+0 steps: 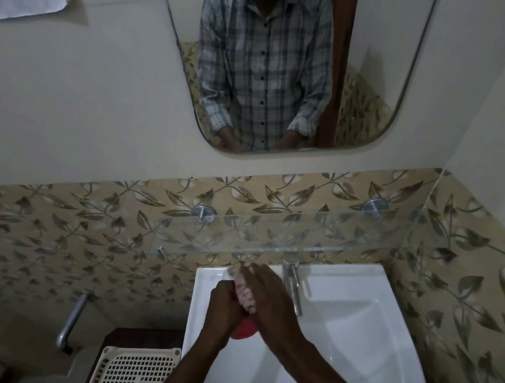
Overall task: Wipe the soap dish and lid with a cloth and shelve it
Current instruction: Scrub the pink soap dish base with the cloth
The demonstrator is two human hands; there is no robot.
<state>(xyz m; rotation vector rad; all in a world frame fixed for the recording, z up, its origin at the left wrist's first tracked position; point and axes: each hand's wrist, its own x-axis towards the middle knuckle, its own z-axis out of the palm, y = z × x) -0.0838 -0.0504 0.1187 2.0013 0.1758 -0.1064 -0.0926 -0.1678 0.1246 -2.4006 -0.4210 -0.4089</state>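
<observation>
Over the left rim of the white sink (352,349) my two hands meet. My left hand (224,308) grips a red soap dish part (244,330), of which only the lower rounded end shows below my fingers. My right hand (266,299) presses a pale pink-speckled cloth (243,296) against it. Whether the red piece is the dish or the lid cannot be told. The other piece is hidden or out of view. A glass shelf (286,240) hangs on the wall just above the sink, held by two round metal mounts.
A chrome tap (293,283) stands at the back of the sink, just right of my hands. A cream plastic basket (134,372) sits left of the sink. A metal handle (72,322) juts from the left wall. A mirror (280,66) hangs above, showing a person.
</observation>
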